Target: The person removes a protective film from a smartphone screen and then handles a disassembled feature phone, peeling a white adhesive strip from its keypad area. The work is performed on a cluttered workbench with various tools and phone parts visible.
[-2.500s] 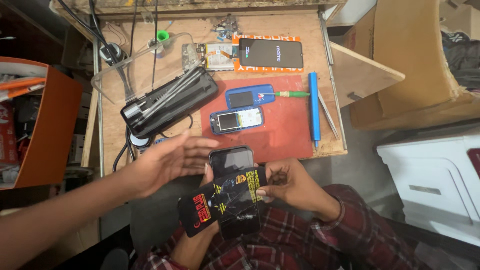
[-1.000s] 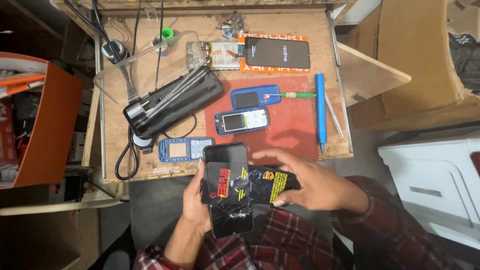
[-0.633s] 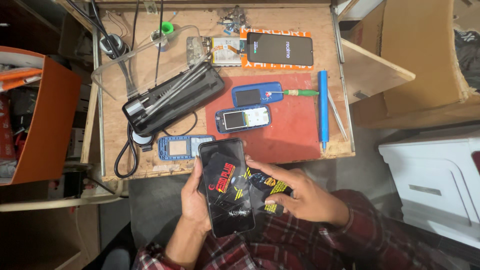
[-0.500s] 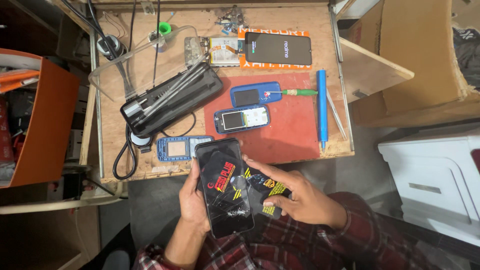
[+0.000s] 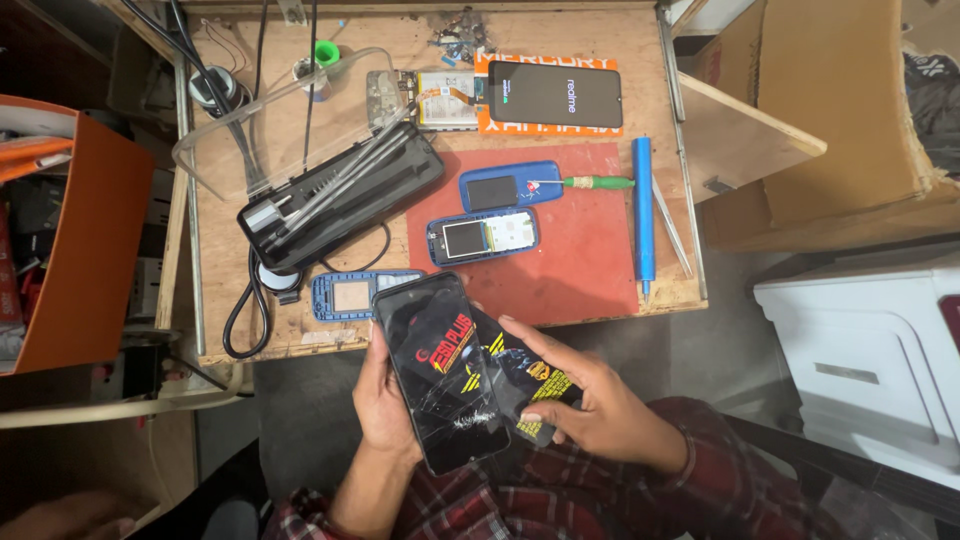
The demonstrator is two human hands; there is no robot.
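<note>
- left hand [image 5: 382, 405] grips a cracked black phone [image 5: 440, 370], fingers wrapped round its edge, below the bench [image 5: 230, 215].
- right hand [image 5: 590, 405] pinches a black packet [image 5: 530, 385] behind the phone.

Overhead view, evenly and brightly lit from above; the wooden bench [image 5: 300, 120] and red mat [image 5: 570, 250] were sharp and well exposed; soft glare lay on the clear plastic lid [image 5: 280, 130] and on the dark smartphone [image 5: 440, 370]; shadows under the bench were deep, hiding detail at lower left; wide-angle distortion bent the frame edges; the white box [image 5: 870, 370] at right was slightly soft.
</note>
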